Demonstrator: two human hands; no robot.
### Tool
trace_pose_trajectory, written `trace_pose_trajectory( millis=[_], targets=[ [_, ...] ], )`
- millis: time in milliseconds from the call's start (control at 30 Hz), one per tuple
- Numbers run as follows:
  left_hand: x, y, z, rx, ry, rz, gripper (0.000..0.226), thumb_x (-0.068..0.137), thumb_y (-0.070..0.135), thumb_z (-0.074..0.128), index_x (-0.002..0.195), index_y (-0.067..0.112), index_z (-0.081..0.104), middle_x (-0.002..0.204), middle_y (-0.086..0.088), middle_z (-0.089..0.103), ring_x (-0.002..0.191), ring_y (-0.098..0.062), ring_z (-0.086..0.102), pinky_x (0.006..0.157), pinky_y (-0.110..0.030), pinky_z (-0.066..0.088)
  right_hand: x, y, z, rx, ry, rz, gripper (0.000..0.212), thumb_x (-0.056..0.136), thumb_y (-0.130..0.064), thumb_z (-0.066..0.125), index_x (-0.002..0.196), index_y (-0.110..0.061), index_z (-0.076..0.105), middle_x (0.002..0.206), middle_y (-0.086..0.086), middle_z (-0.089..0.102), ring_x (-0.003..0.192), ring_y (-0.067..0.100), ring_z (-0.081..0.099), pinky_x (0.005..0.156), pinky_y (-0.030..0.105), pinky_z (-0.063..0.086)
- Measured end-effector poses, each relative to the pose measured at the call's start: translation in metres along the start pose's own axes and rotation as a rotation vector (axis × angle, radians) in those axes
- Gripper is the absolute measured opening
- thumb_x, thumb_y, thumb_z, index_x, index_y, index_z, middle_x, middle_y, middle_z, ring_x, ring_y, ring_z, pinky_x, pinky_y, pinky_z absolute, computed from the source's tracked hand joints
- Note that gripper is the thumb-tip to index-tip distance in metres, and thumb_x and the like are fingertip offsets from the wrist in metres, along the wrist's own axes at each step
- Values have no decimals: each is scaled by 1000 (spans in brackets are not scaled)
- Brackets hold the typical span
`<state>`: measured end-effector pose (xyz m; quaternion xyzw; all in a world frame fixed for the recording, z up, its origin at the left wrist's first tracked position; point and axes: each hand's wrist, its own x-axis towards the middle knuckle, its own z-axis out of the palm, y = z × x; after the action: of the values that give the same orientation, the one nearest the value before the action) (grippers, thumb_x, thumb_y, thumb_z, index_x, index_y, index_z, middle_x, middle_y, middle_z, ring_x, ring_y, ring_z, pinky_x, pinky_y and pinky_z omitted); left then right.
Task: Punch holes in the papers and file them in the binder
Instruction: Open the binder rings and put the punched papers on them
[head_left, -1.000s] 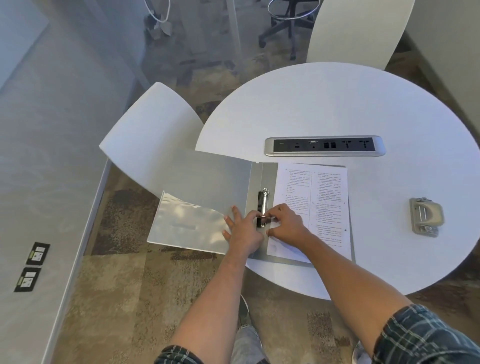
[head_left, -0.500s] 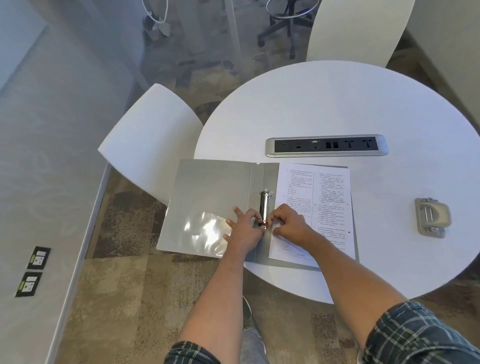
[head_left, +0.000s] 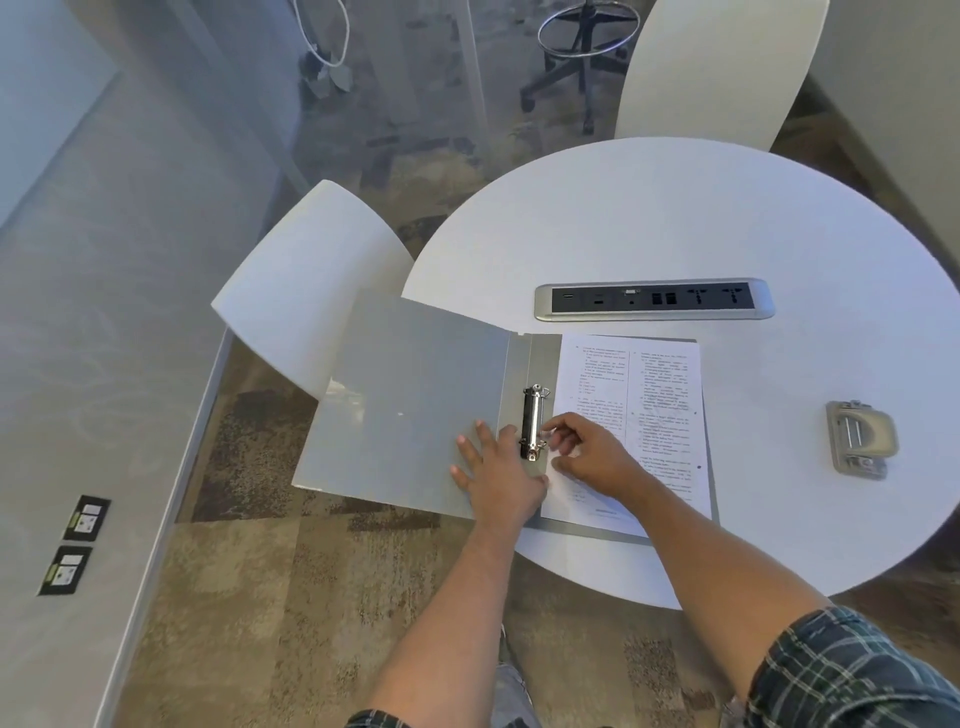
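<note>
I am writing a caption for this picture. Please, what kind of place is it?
Most likely an office meeting room. A round white table has a built-in power and data socket strip; white chairs stand around it on patterned carpet, and an open binder lies on the table.

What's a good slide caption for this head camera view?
Left hand steadies the open binder while right hand works papers at the rings; punch sits aside.

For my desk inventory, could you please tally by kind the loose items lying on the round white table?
Open grey ring binder: 1
Stack of printed white papers: 1
Grey metal hole punch: 1
Total: 3
</note>
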<state>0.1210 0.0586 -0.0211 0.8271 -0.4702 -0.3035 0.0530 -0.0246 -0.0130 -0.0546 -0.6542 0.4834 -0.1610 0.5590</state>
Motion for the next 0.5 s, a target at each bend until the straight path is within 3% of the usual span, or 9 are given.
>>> trace_pose_trajectory(
  millis=[67, 167, 300, 433, 500],
  targets=[
    [-8, 6, 4, 55, 37, -3, 84, 90, 41, 71, 155, 22, 23, 171, -14, -3, 157, -37, -9, 120, -68, 0, -6, 2, -6, 84, 122, -3, 37, 82, 4, 70, 108, -24, 73, 98, 0, 73, 85, 5, 66, 82, 18, 51],
    [-18, 10, 9, 131, 62, -1, 88, 93, 41, 67, 158, 13, 15, 170, -17, -5, 157, -36, -10, 120, -66, -4, -15, 8, -19, 10, 444, 5, 33, 82, -3, 80, 110, -17, 71, 105, -1, 71, 89, 11, 65, 82, 12, 49],
    [-30, 12, 17, 140, 60, -16, 94, 95, 42, 63, 161, 9, 6, 170, -18, -4, 158, -34, -7, 121, -64, -8, -30, 27, -41, -158, 778, 174, 47, 82, -13, 81, 125, -18, 62, 127, 5, 60, 112, 24, 59, 105, 41, 46],
    [-46, 17, 22, 107, 80, -34, 94, 93, 44, 65, 161, 14, 7, 164, -18, 21, 148, -34, 35, 124, -59, 3, -51, 40, -56, -209, 837, 413, 55, 85, -30, 78, 134, -14, 57, 136, 12, 57, 127, 35, 51, 108, 48, 39],
    [-51, 19, 23, 97, 75, -23, 90, 93, 43, 66, 159, 13, 13, 156, -15, 34, 139, -33, 46, 124, -52, 19, -60, 45, -59, -190, 837, 427, 54, 86, -33, 77, 132, -12, 57, 132, 12, 59, 125, 35, 53, 106, 48, 42]
  ],
)
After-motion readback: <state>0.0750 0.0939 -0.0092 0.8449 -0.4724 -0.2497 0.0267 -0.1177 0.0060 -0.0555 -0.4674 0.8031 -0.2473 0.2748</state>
